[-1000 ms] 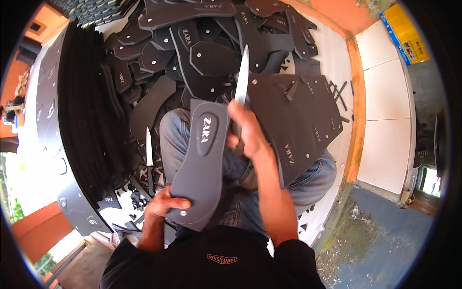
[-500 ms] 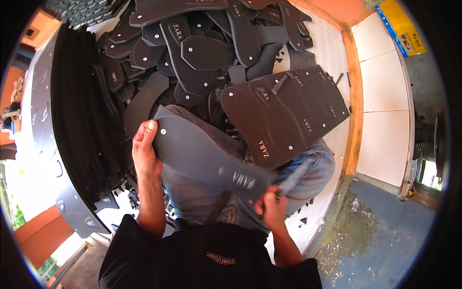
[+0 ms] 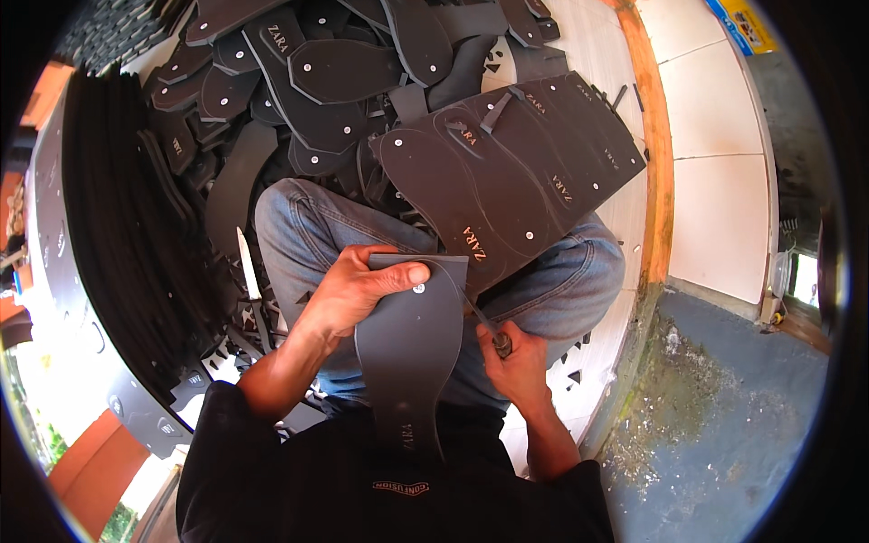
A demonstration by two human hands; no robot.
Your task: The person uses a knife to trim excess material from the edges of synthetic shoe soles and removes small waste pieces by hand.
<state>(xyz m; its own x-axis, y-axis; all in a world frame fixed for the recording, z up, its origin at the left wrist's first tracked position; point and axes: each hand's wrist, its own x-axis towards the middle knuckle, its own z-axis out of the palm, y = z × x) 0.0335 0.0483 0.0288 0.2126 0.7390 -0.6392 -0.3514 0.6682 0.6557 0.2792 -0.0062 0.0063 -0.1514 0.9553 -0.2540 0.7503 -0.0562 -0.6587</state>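
My left hand (image 3: 339, 294) grips a black foam sole piece (image 3: 407, 353) at its wide upper end, thumb on top near a small white dot. The piece hangs down over my lap, its printed narrower end toward my chest. A strip of uncut foam stands beyond the curved line at its upper end. Closed around a knife (image 3: 501, 343) with a dark handle is my right hand (image 3: 523, 369). The blade points up and left, meeting or nearly meeting the piece's upper right edge; exact contact is hard to tell.
A dark marked foam sheet (image 3: 534, 181) rests over my right knee, offcuts on it. Ahead lies a heap of cut soles (image 3: 344, 72). On the left stands a tall stack of sheets (image 3: 118, 235). A second knife (image 3: 248, 267) with a bright blade lies left of my knee, among scraps.
The sole piece has swung from slanting across my lap to hanging lengthwise toward me. My left hand came right and inward; my right hand brought the knife up to the piece's upper edge.
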